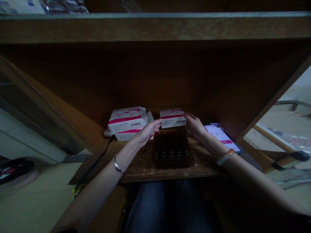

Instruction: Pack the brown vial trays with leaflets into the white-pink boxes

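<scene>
Left hand (147, 131), right hand (195, 125): fingers pinched on opposite ends of small white-and-pink cardboard box (173, 118), toward back edge of brown wooden table (141, 166). Dark-brown rectangular ribbed tray (172, 150), probably plastic, nearer front edge.

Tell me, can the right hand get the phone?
Probably yes: the phone lies near the right forearm and nothing seems to lie on it, though the right hand, at the small box, would have to draw back.
</scene>
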Demonstrator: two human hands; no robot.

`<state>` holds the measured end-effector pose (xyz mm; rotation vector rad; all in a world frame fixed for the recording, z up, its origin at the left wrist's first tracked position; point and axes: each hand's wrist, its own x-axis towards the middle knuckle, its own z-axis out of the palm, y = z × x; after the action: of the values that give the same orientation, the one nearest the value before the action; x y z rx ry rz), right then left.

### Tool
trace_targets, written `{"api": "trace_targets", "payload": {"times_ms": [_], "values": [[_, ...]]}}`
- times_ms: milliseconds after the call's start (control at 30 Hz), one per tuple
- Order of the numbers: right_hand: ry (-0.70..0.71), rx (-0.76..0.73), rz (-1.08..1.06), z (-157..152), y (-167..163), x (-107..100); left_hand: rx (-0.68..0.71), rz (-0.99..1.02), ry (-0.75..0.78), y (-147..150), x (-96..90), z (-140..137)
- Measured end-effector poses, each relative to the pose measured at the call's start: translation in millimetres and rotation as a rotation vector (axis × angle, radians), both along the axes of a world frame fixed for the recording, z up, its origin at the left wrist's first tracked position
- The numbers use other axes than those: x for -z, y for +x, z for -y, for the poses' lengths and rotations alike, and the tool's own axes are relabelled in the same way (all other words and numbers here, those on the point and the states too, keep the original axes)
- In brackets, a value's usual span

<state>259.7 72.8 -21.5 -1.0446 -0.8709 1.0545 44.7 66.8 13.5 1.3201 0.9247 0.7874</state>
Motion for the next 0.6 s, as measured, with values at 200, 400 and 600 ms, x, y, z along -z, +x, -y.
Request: {"api": "trace_targets", "payload": {"times_ms": [200,400,600], "values": [[0.030,0.180,-0.102,6.1,0.5,-8.2,0.016,0.059,0.072,2.9,-8.1,5.6],[0.141,0.297,-0.158,12.4,1.0,-22.0,0.018,0.108,0.177,3.3,-31.8,24.6],[0.411,0.349,-0.161,34.8,1.4,-52.9,-0.136,0.223,0.423,13.6,-63.8,45.7]]}}
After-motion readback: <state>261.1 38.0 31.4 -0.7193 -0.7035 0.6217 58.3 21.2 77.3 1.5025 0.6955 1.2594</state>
